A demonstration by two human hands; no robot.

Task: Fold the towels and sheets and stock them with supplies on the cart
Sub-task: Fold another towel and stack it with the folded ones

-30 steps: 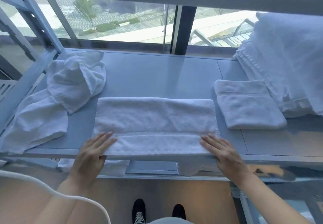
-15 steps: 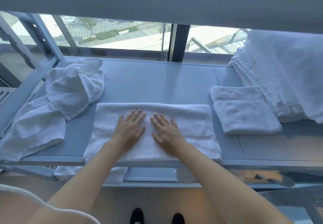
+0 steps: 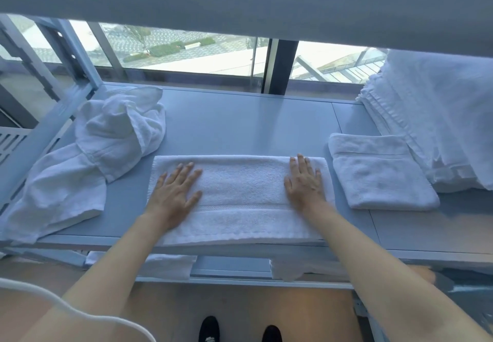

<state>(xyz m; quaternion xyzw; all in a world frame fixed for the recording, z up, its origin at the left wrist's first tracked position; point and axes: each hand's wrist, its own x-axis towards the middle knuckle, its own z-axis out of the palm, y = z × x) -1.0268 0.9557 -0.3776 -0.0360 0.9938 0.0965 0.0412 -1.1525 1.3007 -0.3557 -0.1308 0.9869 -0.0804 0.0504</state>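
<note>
- Our left hand point(image 3: 174, 192) and right hand point(image 3: 304, 181) lie flat with fingers straight and spread, pressing near the two ends of the towel point(image 3: 240, 197); neither hand curls round or pinches anything.
- The towel lies folded in a long strip at the front of the cart shelf point(image 3: 240, 120), its near edge right at the shelf's lip.
- We judge the main risk to be that near edge: a push toward us could drag it over the lip and undo the fold.
- Pressing unevenly could skew the layers, so the next fold would come out crooked.
- The folded towel point(image 3: 378, 171) sits just beside our right hand; a wide sweep outward could nudge it out of square.
- The crumpled towels point(image 3: 88, 155) hang partly off the left end of the shelf and could slide off if bumped.
- The stack of linens point(image 3: 437, 117) rises at the far right, leaning into the corner.
- We can read no brand, label or writing on any cloth or on the cart.
</note>
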